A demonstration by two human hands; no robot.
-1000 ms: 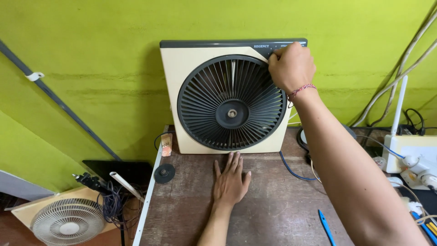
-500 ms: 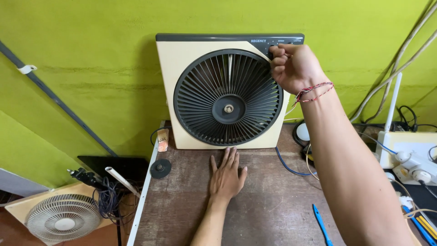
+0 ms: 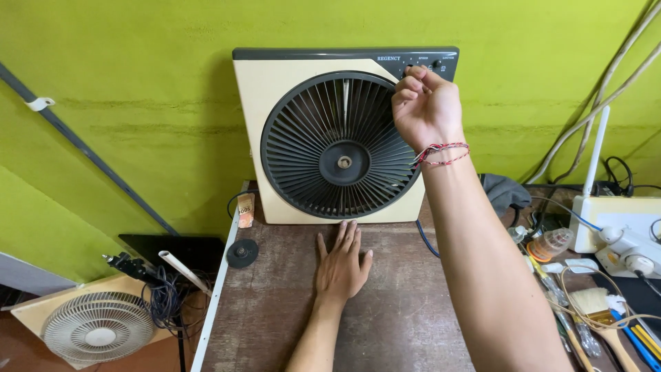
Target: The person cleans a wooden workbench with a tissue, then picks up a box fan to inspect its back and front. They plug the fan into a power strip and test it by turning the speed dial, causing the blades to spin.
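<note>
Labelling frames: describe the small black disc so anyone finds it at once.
Start at the cream box fan standing on the brown table. Left of the flat left hand, at the table's left edge, lies the black disc, the only round flat thing there.

this looks like a small home repair workshop for electrical appliances. a worn, scuffed wooden table (image 3: 385, 303) stands against a bare lime-green wall (image 3: 138, 83) with a grey conduit (image 3: 82, 148) clipped across it. a cream box fan (image 3: 344, 138) with a dark round grille stands upright at the table's far edge. along the right edge lie loose tools: a paintbrush (image 3: 599, 310), pens or screwdrivers (image 3: 640, 341), a small bottle (image 3: 551, 242), a white power strip (image 3: 630, 251) and trailing cables (image 3: 606, 83). off the table's left edge, lower down, a second fan (image 3: 96, 334) lies beside a tangle of black wires (image 3: 162, 300).
</note>
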